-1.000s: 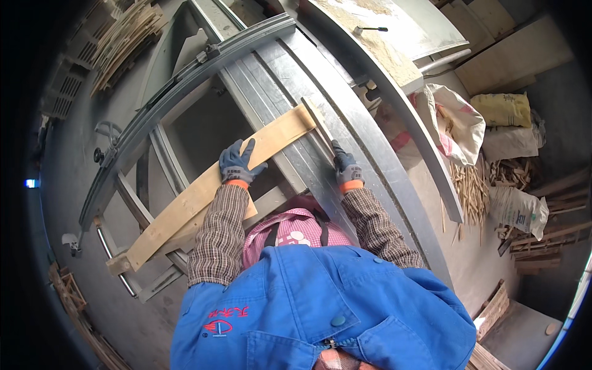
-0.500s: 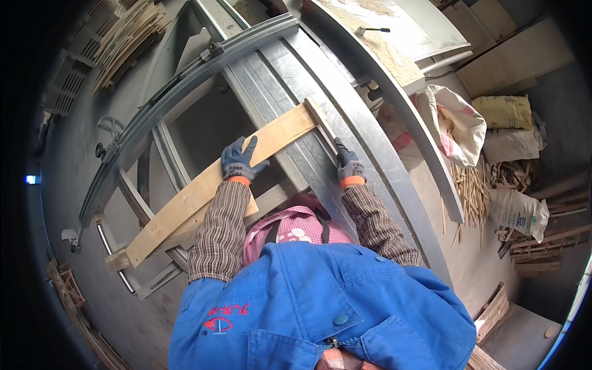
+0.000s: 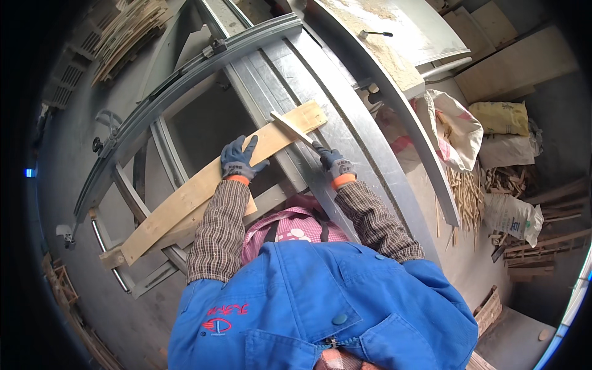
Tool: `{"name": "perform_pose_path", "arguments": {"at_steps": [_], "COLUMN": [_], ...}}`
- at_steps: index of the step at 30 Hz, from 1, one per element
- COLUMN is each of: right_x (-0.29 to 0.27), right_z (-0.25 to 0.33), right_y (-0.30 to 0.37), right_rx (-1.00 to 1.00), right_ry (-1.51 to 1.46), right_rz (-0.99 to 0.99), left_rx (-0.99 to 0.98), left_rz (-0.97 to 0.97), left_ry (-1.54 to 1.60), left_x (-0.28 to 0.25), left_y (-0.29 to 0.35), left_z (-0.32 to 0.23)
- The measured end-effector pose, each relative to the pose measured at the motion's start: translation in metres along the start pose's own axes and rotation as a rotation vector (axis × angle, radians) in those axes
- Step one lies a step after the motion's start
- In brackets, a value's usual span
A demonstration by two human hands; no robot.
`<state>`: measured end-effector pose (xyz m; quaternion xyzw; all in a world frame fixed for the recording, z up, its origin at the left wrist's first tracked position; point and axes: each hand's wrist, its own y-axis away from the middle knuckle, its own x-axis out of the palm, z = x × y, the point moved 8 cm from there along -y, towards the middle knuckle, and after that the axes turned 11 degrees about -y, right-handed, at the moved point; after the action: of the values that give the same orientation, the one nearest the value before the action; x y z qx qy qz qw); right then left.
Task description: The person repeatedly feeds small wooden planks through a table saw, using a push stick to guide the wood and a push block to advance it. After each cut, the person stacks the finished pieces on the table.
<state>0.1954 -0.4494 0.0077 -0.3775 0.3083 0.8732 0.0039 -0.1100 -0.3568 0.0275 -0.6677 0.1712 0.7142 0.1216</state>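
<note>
The step in hand looks to be setting a thin, pale wooden strip [image 3: 292, 129] crosswise on a long, flat, yellowish wooden board [image 3: 271, 143] slanting from lower left to upper centre; the grey-gloved left hand [image 3: 240, 159] spreads over the board mid-frame, while the gloved right hand [image 3: 335, 163] seems closed on the strip's near end, though its fingertips are hard to make out. The next move calls for a steady board. A long grey metal bar [image 3: 431, 161] bounds the silvery grooved metal table [image 3: 376, 169] at right, near a white woven sack [image 3: 464, 132].
</note>
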Motion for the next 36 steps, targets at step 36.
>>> {"name": "perform_pose_path", "arguments": {"at_steps": [36], "right_x": [-0.178], "right_z": [0.084], "right_y": [-0.193], "right_rx": [0.094], "right_ry": [-0.094], "right_rz": [-0.342], "left_rx": [0.025], "left_rz": [-0.214], "left_ry": [-0.122], "left_x": [-0.007], "left_y": [-0.005], "left_z": [-0.002]}}
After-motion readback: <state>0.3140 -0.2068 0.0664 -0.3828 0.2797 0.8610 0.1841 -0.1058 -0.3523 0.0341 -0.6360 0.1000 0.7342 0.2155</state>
